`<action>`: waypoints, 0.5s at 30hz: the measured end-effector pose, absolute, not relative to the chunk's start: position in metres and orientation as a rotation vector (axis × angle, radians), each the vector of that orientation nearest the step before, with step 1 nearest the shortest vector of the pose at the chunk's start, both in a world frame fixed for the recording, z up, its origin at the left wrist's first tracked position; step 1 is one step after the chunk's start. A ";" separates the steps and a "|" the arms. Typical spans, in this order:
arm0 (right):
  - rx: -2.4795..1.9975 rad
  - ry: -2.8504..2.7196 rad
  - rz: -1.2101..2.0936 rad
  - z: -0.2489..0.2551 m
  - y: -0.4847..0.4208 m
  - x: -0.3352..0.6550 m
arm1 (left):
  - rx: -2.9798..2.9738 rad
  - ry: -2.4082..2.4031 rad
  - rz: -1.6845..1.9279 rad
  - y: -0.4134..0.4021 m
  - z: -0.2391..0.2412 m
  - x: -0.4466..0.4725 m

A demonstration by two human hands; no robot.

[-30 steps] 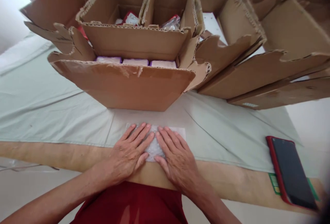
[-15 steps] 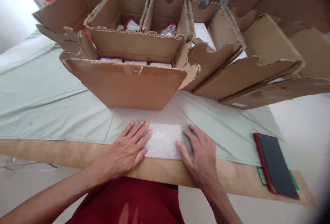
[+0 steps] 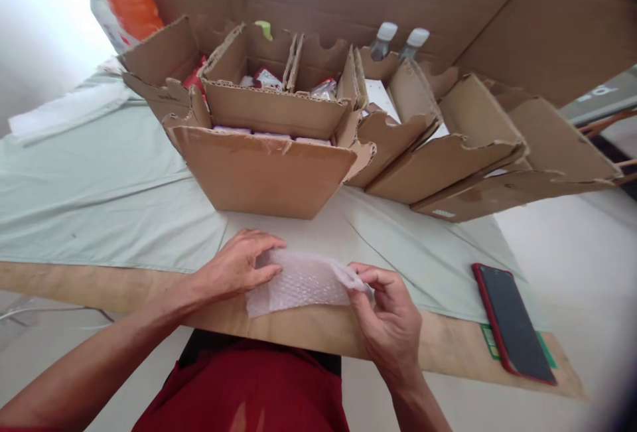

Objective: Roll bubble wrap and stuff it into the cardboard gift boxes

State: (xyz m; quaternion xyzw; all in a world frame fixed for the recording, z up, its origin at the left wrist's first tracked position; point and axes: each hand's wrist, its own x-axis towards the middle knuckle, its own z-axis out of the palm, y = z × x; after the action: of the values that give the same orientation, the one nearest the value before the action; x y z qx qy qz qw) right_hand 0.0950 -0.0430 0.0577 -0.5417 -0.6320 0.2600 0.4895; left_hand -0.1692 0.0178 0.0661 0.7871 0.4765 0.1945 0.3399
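Note:
A flat piece of clear bubble wrap lies at the table's front edge, its right end lifted and curled. My right hand pinches that raised end between thumb and fingers. At the left end, my left hand rests over the wrap with its thumb and fingers apart, gripping nothing that I can see. Just beyond both hands stands a cardboard box with purple-edged packs inside, their lower parts hidden by its front wall.
More open cardboard bins run behind and to the right, some holding packets. Two white-capped bottles stand at the back. A red-cased phone lies at right on the wooden edge. Pale green cloth covers the table.
My right hand has taken hold of the bubble wrap's right end and raised it. My left hand, flat before, has lifted and curved. The view has shifted slightly.

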 end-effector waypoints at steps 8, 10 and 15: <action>-1.426 -1.768 0.443 0.067 -0.041 0.114 | 1.765 1.222 0.523 -0.008 0.090 -0.183; -1.378 -1.877 0.364 0.083 -0.037 0.118 | 1.780 1.236 0.536 -0.013 0.111 -0.189; -1.220 -1.945 0.148 0.150 -0.008 0.104 | 1.907 1.286 0.868 0.002 0.182 -0.213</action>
State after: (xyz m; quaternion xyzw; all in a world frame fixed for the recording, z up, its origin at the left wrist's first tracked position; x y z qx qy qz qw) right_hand 0.1043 -0.0077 0.1496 -0.4840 -0.7717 0.0587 0.4084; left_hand -0.2129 0.0024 0.1821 0.7308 0.4930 0.3328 0.3349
